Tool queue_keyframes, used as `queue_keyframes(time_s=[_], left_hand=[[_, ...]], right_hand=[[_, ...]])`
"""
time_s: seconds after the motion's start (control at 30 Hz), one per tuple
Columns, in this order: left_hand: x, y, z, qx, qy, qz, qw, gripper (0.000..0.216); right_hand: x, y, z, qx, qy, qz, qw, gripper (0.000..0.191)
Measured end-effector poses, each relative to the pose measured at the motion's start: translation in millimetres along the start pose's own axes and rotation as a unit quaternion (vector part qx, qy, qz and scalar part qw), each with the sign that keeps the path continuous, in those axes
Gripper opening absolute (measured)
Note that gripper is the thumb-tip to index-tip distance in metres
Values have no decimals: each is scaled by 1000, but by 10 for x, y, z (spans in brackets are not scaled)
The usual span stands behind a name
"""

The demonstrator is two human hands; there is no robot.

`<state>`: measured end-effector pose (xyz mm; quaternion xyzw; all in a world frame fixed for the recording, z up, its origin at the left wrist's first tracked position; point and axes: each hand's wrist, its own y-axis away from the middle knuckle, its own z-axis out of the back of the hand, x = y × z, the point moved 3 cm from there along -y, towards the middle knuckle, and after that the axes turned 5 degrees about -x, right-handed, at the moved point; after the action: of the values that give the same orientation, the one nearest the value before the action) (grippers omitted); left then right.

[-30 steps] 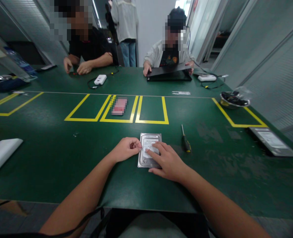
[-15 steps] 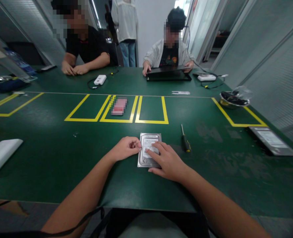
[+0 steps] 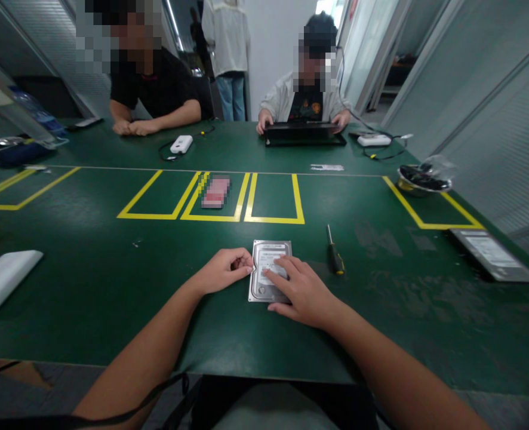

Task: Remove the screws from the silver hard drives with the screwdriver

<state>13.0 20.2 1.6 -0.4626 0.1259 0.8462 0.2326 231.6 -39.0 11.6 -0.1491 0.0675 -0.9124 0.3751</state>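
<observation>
One HDD [image 3: 265, 258] under R hand [image 3: 301, 292], L hand [image 3: 222, 272] beside – 1 screwdriver [image 3: 335, 258]

Head-worn, looks forward and down across a green tabletop [image 3: 408, 340], with its near edge low in the frame. Takes in both forearms [image 3: 141, 352] close by, rising from the lower corners, with the left hand [image 3: 222, 272] and right hand [image 3: 303, 292] around the middle. Reaches past the far edge to two seated people [image 3: 166, 80] at upper left and upper right of centre.
</observation>
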Motion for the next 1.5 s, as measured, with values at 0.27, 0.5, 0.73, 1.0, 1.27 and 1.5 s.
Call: queue_keyframes(time_s=[0.27, 0.5, 0.73, 1.0, 1.27, 1.5], left_hand=[[27, -12, -23, 2, 41, -11, 999, 15], [28, -15, -25, -2, 35, -1, 999, 19], [-8, -7, -14, -8, -17, -8, 1000, 18], [-3, -21, -21, -26, -43, -27, 998, 16], [-29, -21, -57, -29, -40, -64, 997, 20], [-41, -24, -77, -31, -58, -65, 996, 19]], right_hand=[[3, 6, -16, 4, -1, -2, 1000, 70], [4, 6, -5, -3, -2, -1, 1000, 69], [11, -1, -8, -3, -5, -2, 1000, 69], [0, 0, -5, -2, -3, -2, 1000, 69], [3, 9, -13, -9, -5, 0, 1000, 69], [2, 0, -10, -3, -4, -1, 1000, 68]])
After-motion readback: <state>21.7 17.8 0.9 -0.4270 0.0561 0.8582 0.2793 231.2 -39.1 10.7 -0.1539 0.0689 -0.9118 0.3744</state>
